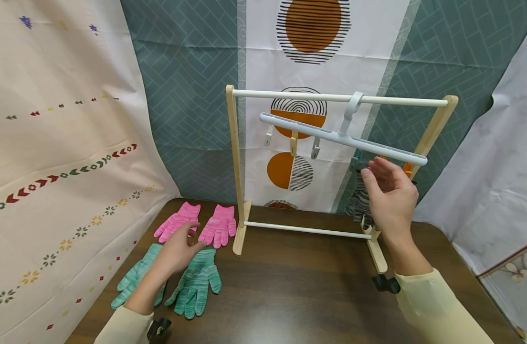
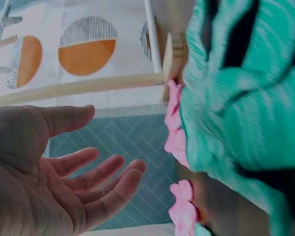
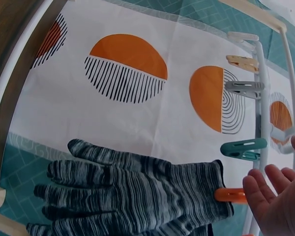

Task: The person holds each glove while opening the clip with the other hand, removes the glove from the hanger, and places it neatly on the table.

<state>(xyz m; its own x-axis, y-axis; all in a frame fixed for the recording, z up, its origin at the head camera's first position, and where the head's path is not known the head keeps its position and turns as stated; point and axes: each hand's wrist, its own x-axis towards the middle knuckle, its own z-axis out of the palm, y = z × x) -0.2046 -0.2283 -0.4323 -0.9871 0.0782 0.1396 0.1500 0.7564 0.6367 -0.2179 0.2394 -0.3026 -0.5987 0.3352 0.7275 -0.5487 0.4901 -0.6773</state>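
A light blue clip hanger (image 1: 315,131) hangs from the rack's top bar, tilted down toward its right end. My right hand (image 1: 392,196) is just below that low end, fingers loosely bent and thumb apart, with nothing between them. Its fingertips are right by an orange clip (image 3: 230,195) that bites the cuff of a black-and-grey striped glove (image 3: 137,189). In the head view this hand partly hides the glove. My left hand (image 1: 175,253) hovers over the gloves at left, fingers relaxed and holding nothing. Below it lie green gloves (image 1: 199,282) and pink gloves (image 1: 219,225).
The wooden rack (image 1: 235,157) with white bars stands on the brown table (image 1: 289,277). Along the hanger dangle a beige clip (image 1: 293,143), a grey clip (image 1: 315,148), a white clip (image 1: 268,136) and a teal clip (image 3: 243,149). Patterned curtains (image 1: 186,95) enclose the table.
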